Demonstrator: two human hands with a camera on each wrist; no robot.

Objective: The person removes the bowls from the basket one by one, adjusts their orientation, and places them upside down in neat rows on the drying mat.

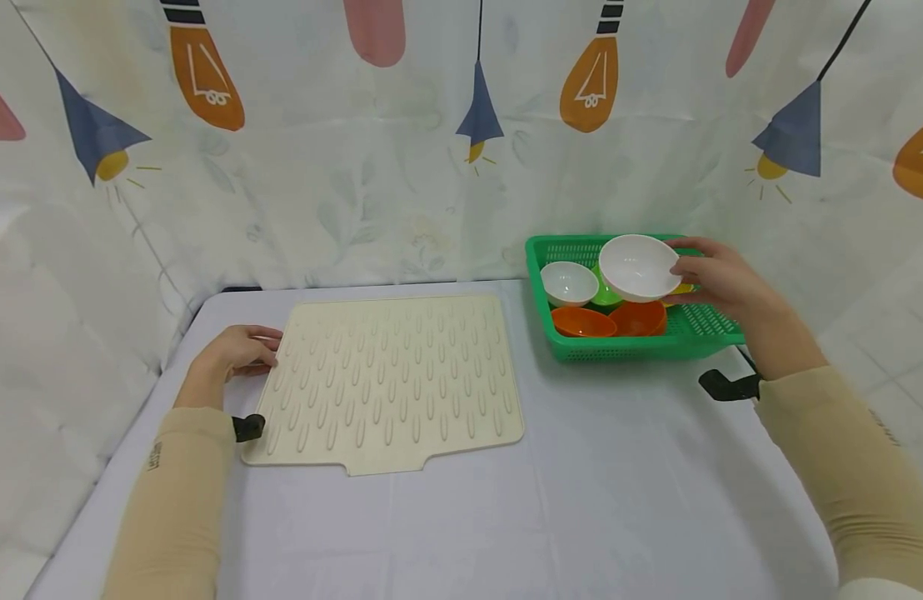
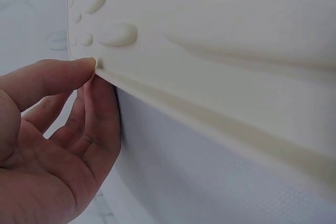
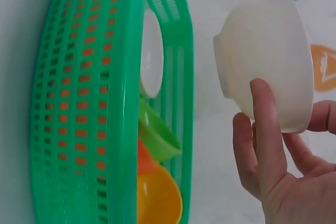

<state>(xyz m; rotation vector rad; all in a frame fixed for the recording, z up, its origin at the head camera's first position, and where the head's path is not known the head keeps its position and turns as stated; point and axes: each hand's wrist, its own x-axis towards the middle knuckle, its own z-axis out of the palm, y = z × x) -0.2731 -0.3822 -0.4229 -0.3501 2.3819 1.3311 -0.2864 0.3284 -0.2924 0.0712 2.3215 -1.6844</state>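
Note:
My right hand (image 1: pixel 712 275) holds a white bowl (image 1: pixel 639 267) by its rim, lifted and tilted above the green basket (image 1: pixel 641 346). In the right wrist view the fingers (image 3: pixel 268 129) curl under the white bowl (image 3: pixel 265 59), thumb on the far side of the rim. Inside the basket lie another white bowl (image 1: pixel 569 282), a green bowl (image 1: pixel 606 293) and two orange bowls (image 1: pixel 581 322). My left hand (image 1: pixel 236 350) rests on the table at the left edge of the cream drying mat (image 1: pixel 390 379); its fingertips (image 2: pixel 86 69) touch the mat's rim (image 2: pixel 173 95).
A pale blue cloth (image 1: pixel 581 500) covers the table. A curtain (image 1: pixel 319 150) printed with lamps hangs close behind and at both sides. The green basket (image 3: pixel 89 103) also holds a yellow bowl (image 3: pixel 157 198).

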